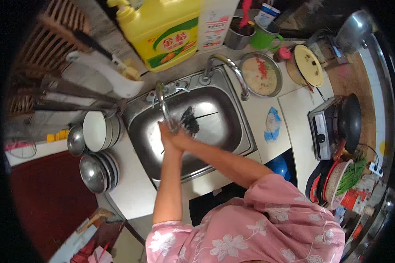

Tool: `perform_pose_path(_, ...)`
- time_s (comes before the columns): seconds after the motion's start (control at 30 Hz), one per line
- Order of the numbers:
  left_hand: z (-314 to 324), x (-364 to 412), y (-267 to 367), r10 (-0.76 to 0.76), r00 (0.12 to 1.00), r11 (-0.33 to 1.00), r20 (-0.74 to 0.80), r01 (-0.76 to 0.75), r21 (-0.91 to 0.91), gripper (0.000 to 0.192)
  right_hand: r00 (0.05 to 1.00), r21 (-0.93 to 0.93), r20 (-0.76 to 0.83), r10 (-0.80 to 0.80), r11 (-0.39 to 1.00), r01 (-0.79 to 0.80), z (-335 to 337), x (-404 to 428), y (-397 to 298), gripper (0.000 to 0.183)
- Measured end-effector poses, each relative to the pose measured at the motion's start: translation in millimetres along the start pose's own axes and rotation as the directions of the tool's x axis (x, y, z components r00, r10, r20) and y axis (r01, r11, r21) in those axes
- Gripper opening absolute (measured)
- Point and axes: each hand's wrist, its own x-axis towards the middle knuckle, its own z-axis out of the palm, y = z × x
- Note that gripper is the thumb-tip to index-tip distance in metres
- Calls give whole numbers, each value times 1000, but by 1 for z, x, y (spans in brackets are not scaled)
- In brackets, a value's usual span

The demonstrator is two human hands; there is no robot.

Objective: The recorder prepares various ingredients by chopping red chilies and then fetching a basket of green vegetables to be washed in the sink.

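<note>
Both my hands are together under the spout of the left chrome faucet [164, 107], over the stainless steel sink [227, 131]. My left hand [167, 135] and my right hand [181, 139] touch each other, with blurred fingers. Whether water runs over them is hard to tell. Just right of the hands, a dark, wet-looking thing [190, 121] lies in the basin, its kind unclear. A thin dark stick-like thing [207, 115] reaches right from it. A second, curved chrome faucet [228, 60] rises at the sink's back right corner.
Stacked bowls [93, 172] stand left of the sink. Behind it is a large yellow detergent jug [171, 36]. To the right are a metal bowl of food [261, 75], a blue and white cloth [272, 125], an enamel pot [304, 65], a portable stove [321, 134] and a basket of green vegetables [350, 177].
</note>
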Motion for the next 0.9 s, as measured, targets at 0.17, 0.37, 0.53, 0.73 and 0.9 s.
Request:
perform_pose_path(0.17, 20, -9, -10, -36, 999, 958, 0, 34, 283, 26, 982, 433, -99, 163, 895, -105, 11, 6, 38, 55)
perform_pose_path(0.37, 23, -15, 10, 22, 994, 988, -106, -5, 154, 34, 507, 450, -310, 804, 594, -667, 44, -2, -16, 85)
perform_pose_path(0.53, 15, -12, -18, -5, 991, 956, -132, 43, 291, 42, 894, 635, 101, 437, 663, -396, -7, 10, 7, 58)
perform_pose_path(0.73, -25, 20, 5, 51, 999, 841, 19, -53, 539, 55, 894, 284, 100, 437, 848, -447, 6, 3, 21, 56)
perform_pose_path(0.9, 1, 6, -44, -35, 997, 801, 76, -18, 598, 61, 674, 764, 154, 723, 345, -545, -33, 6, 21, 56)
